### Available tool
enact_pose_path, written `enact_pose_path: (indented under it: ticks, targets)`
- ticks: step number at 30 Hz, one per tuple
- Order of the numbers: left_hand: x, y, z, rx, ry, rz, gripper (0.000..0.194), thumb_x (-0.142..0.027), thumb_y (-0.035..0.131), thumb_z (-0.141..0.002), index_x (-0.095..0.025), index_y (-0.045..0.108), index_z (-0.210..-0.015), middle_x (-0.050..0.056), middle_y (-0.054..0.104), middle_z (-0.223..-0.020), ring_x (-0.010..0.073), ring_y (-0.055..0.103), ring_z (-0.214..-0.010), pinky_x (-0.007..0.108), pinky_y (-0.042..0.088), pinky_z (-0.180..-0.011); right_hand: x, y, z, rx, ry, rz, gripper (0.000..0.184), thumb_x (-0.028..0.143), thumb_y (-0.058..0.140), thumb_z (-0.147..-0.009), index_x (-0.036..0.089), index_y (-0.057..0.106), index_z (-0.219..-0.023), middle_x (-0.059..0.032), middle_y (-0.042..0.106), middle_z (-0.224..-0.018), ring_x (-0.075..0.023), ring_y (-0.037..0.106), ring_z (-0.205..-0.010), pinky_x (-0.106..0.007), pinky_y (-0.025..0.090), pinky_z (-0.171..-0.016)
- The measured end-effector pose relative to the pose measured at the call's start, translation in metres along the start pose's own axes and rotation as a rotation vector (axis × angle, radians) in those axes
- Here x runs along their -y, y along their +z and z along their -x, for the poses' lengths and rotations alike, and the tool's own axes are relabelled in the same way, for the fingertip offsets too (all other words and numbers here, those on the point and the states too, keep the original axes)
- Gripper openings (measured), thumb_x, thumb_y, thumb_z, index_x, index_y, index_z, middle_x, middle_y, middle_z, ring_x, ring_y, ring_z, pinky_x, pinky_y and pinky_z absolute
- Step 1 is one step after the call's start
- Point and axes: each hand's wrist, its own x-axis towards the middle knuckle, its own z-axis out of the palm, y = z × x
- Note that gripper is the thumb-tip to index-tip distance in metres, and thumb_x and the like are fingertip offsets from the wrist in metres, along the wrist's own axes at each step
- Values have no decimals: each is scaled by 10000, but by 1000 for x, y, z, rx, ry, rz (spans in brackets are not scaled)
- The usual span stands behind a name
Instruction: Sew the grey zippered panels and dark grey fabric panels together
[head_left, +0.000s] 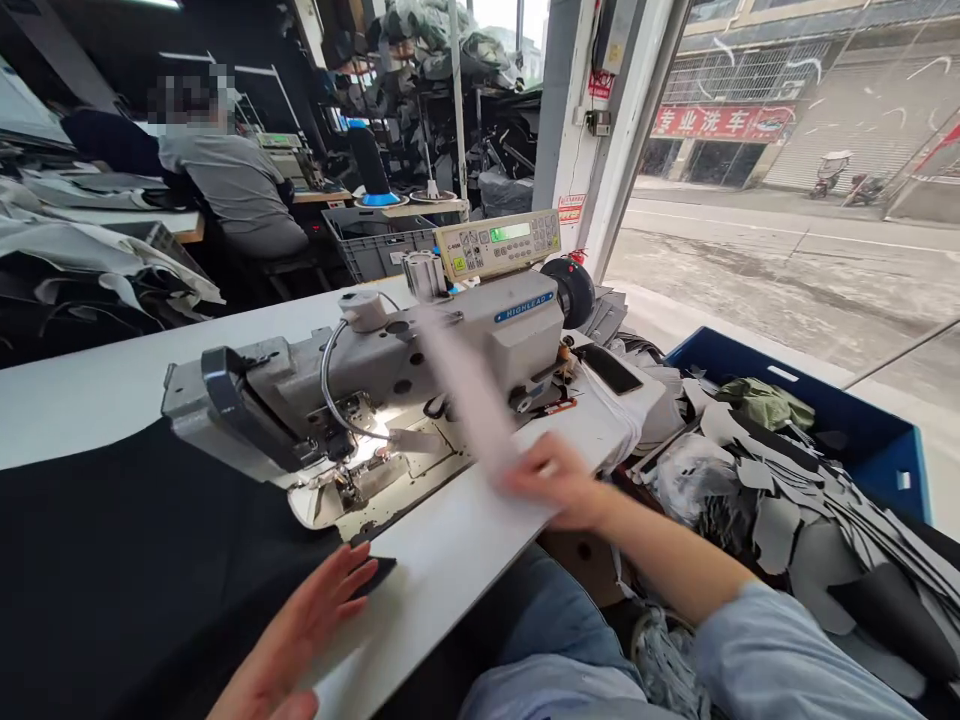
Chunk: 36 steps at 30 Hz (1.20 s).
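My right hand is closed on one end of a pale, flat strip. The strip is smeared by motion and slants up in front of the sewing machine; what it is made of I cannot tell. My left hand, fingers stretched out and holding nothing, hovers by the near edge of a large black fabric piece. That fabric lies left of the machine and reaches up to its lit needle area. Whether my left fingers touch the fabric is unclear.
A control panel sits atop the machine. On the white table, a phone lies at the right. Beyond the table's right side stands a blue crate with cut scraps. A co-worker sits at the back left.
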Motion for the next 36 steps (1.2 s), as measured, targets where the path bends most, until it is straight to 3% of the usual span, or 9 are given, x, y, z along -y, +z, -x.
enact_pose_path:
  ticks: [3, 5, 7, 11, 14, 19, 24, 28, 36]
  targets:
    - [0, -5, 9, -115, -237, 51, 364, -645, 609, -802, -471, 722, -1101, -32, 759, -1064, 355, 694, -925, 529, 593, -756, 93, 69, -36, 247, -441, -215, 156, 398, 637, -940, 435, 737, -1053, 107, 725, -957, -84, 642, -863, -182, 488, -726]
    - [4, -27, 22, -252, -397, -51, 169, -522, 664, -785, -393, 751, -850, -70, 749, -822, 300, 673, -780, 468, 572, -679, 134, 98, -45, 468, -871, -285, 244, 249, 593, -968, 350, 724, -1147, 62, 731, -1079, -83, 641, -901, -207, 466, -696]
    - [-2, -58, 41, -368, -487, -140, 169, -432, 602, -802, -300, 703, -770, -78, 704, -712, 241, 621, -693, 397, 541, -625, 151, 110, -51, 490, -962, -367, 326, 357, 502, -1021, 289, 646, -1305, -3, 675, -1294, -122, 614, -1098, -253, 470, -844]
    - [-49, -103, 61, -547, -557, -577, 139, -252, 468, -762, -181, 568, -695, -61, 546, -584, 126, 488, -605, 205, 402, -506, 142, 126, -82, 516, -455, -368, 531, 514, 536, -980, 192, 558, -1402, -152, 543, -1465, -251, 509, -1305, -406, 427, -1041]
    - [-65, -105, 39, -408, -449, -911, 375, -186, 468, -764, -155, 624, -1104, -30, 617, -755, 125, 540, -641, 200, 445, -549, 148, 140, -94, 737, -372, -193, 376, 342, 638, -935, 123, 661, -1239, -257, 549, -1418, -330, 599, -1173, -451, 510, -897]
    - [-8, -66, -8, -101, -371, -1186, 697, -109, 450, -857, -128, 296, -1536, 128, 629, -1054, 161, 611, -630, 266, 482, -587, 156, 135, -57, 681, -574, -241, 298, 132, 490, -965, 94, 692, -1179, -216, 589, -1399, -319, 570, -1273, -438, 507, -974]
    - [41, -32, -12, -1, -134, -1304, 528, -84, 362, -947, -216, 491, -1442, 123, 612, -1067, 180, 618, -711, 272, 443, -602, 116, 122, -60, 777, -386, -437, 353, 380, 481, -1006, 172, 709, -1178, -95, 705, -1257, -239, 616, -1216, -354, 500, -978]
    - [39, -22, -4, -82, 209, -1356, 386, -149, 416, -989, -196, 607, -1321, 145, 639, -1226, 262, 608, -996, 369, 480, -772, 101, 140, -99, 784, 10, -139, 333, 386, 452, -1013, 211, 692, -1163, -70, 735, -1047, -217, 666, -956, -281, 436, -662]
    - [26, -30, 1, 236, 229, -1232, 353, -206, 416, -1016, -110, 600, -1301, 139, 636, -1258, 246, 580, -1080, 368, 486, -898, 105, 175, -102, 674, -23, -90, 290, 270, 463, -1002, 202, 739, -1059, -97, 673, -994, -221, 571, -902, -308, 326, -637]
